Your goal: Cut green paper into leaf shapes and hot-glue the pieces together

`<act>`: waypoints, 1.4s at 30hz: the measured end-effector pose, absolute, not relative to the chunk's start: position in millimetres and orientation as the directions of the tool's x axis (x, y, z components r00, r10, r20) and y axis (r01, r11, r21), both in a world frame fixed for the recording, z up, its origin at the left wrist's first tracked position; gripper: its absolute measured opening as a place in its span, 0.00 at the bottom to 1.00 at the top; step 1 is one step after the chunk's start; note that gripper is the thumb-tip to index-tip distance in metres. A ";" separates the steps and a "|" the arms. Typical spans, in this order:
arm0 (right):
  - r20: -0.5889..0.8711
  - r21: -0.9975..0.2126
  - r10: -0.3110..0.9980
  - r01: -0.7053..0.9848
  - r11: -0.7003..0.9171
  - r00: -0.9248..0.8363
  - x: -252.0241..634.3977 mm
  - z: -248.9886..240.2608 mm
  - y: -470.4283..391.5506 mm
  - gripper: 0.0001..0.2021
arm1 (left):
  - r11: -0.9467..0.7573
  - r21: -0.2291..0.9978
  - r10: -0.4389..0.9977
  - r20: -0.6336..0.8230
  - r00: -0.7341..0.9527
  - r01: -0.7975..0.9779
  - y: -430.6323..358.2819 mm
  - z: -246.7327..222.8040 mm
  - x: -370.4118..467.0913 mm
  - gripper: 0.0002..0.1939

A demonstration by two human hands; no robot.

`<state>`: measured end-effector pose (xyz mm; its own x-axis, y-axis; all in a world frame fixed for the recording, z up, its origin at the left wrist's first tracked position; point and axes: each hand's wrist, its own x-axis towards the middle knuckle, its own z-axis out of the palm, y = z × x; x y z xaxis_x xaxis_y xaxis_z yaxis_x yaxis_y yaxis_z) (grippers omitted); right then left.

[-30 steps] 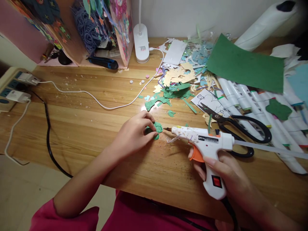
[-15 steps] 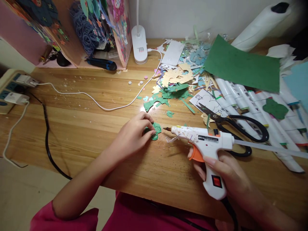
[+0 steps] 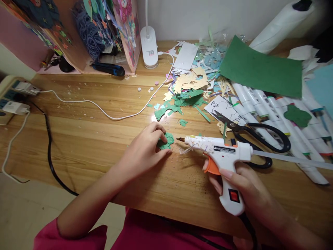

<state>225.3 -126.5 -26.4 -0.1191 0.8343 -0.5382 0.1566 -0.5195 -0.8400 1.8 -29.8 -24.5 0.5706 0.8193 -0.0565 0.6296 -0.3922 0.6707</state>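
My left hand (image 3: 147, 143) rests on the table with bent fingers on a small green paper cutout (image 3: 169, 138); its thumb lies along the cutout's near edge, and part of the paper is hidden under the fingers. My right hand (image 3: 244, 180) grips a white glue gun (image 3: 215, 145) by its handle, near the orange trigger. The gun's brown nozzle points left, just right of the cutout and apart from it. A clear glue stick (image 3: 291, 156) sticks out of its back end. Thin glue strings hang below the nozzle.
Black-handled scissors (image 3: 270, 132) lie behind the gun, beside several white markers (image 3: 262, 104). Green paper scraps (image 3: 189, 97) and a green sheet (image 3: 262, 69) are farther back. A white cable (image 3: 101, 109) runs across the table from a power strip (image 3: 7, 90). A blue-black cutter (image 3: 109, 68) lies by the decorated box.
My left thumb has slid from the top of the cutout to its near edge, uncovering more of the paper. The glue gun has stayed almost in place.
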 end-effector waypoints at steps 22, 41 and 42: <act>-0.572 -0.813 0.814 0.202 -0.545 -0.106 225.2 -23.6 -126.2 0.23 | -0.418 0.619 0.829 -0.040 0.558 0.665 -32.6 -22.9 5.1 0.03; -0.565 -0.822 0.821 0.154 -0.549 -0.090 221.1 -20.9 -124.4 0.21 | -0.381 0.671 0.851 -0.015 0.526 0.636 -26.5 -28.1 3.7 0.03; -0.565 -0.822 0.822 0.136 -0.553 -0.075 219.9 -19.7 -124.2 0.20 | -0.381 0.671 0.850 -0.016 0.526 0.636 -26.6 -28.4 3.6 0.03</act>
<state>219.9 -124.2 -19.7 -0.0745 0.8219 -0.5647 0.1357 -0.5527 -0.8223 3.6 -26.6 -28.4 0.5264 0.8501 -0.0158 0.6361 -0.3814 0.6707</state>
